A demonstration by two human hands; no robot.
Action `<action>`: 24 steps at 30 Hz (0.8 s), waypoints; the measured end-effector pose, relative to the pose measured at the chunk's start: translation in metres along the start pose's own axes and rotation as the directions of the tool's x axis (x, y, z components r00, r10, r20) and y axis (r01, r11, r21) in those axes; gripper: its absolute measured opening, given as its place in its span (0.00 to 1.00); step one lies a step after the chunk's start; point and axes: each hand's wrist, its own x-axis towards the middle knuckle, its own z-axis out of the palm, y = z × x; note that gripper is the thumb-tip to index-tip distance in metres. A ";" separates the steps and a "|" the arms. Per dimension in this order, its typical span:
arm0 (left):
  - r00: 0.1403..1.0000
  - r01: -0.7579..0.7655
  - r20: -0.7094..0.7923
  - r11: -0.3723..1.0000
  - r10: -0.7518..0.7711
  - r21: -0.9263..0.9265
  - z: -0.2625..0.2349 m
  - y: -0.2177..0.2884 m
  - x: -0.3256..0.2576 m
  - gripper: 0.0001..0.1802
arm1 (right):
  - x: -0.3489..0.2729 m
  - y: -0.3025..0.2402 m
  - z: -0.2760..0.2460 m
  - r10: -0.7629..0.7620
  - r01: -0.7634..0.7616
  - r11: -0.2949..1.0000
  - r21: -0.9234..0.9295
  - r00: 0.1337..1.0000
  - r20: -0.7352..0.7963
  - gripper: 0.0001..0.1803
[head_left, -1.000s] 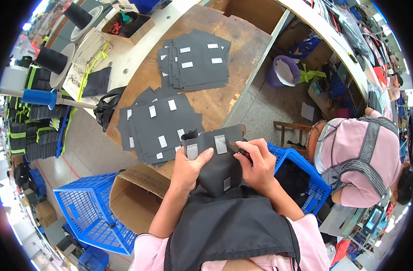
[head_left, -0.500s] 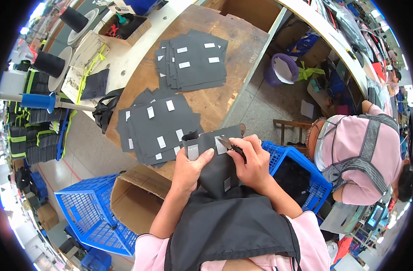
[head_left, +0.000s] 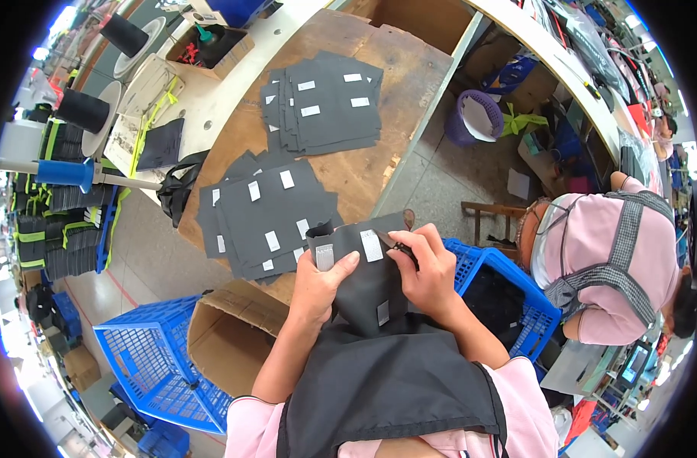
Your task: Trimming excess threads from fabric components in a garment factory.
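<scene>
My left hand (head_left: 316,288) is closed on the left side of a dark grey fabric piece (head_left: 354,286), its thumb lying beside a light label patch (head_left: 325,257). Part of the cloth's upper left edge curls over. In my right hand (head_left: 431,273) is a pair of small dark thread snips (head_left: 394,243), gripped between thumb and fingers. Their tips rest close to the right of a second white patch (head_left: 371,246) on the cloth; contact cannot be made out. A third patch (head_left: 383,311) sits lower down, near my black apron (head_left: 394,382).
Two stacks of grey pieces with white patches, a nearer one (head_left: 249,217) and a farther one (head_left: 333,122), lie on the wooden board (head_left: 409,61). Blue crates flank me, left (head_left: 146,343) and right (head_left: 543,305), beside a cardboard box (head_left: 211,336). Another person (head_left: 611,267) is at the right.
My right hand has drawn the snips slightly to the right, off the middle white patch, which now shows more fully. The left hand keeps its hold on the cloth.
</scene>
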 end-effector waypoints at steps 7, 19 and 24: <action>0.995 -0.019 -0.095 1.000 0.019 0.000 -0.009 0.000 0.010 0.21 | 0.010 0.010 0.008 0.125 -0.127 0.987 0.100 0.992 0.029 0.12; 0.935 -0.302 -0.297 0.874 0.194 -0.380 -0.011 -0.014 0.031 0.24 | -0.014 0.008 0.021 0.636 -0.644 -0.143 0.751 0.522 0.568 0.08; 0.648 -0.666 -0.247 0.693 0.721 0.276 -0.043 -0.027 0.017 0.53 | 0.011 0.029 0.010 0.639 -0.549 0.348 0.760 0.732 0.237 0.04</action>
